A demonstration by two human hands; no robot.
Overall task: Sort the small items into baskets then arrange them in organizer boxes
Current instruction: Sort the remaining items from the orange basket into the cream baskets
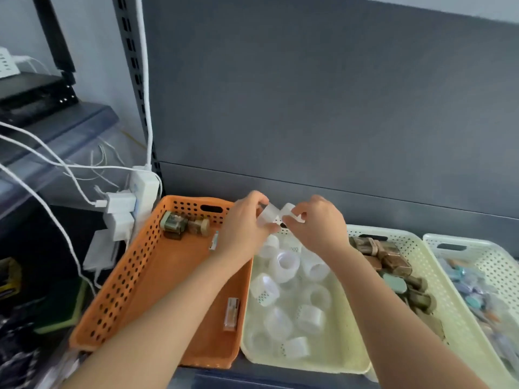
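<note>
1. Head view: left grip (247,220) has its fingers curled round a clear cup (266,215). Right grip (317,223) pinches a second clear piece (292,211) right up against it.
2. The other clear cups (286,263) sit in the cream basket (348,360) just below both grips. The orange basket (134,265) is below-left of the left grip.
3. I'd guess they're stuck together, so twist gently instead of yanking, and stay over the cream basket.

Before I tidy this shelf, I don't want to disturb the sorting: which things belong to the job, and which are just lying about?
Job: orange basket, cream basket, clear pots, brown blocks, white basket, clear pieces held by left hand and right hand.
Lying about: power strip, chargers, white cables, black router.
</note>
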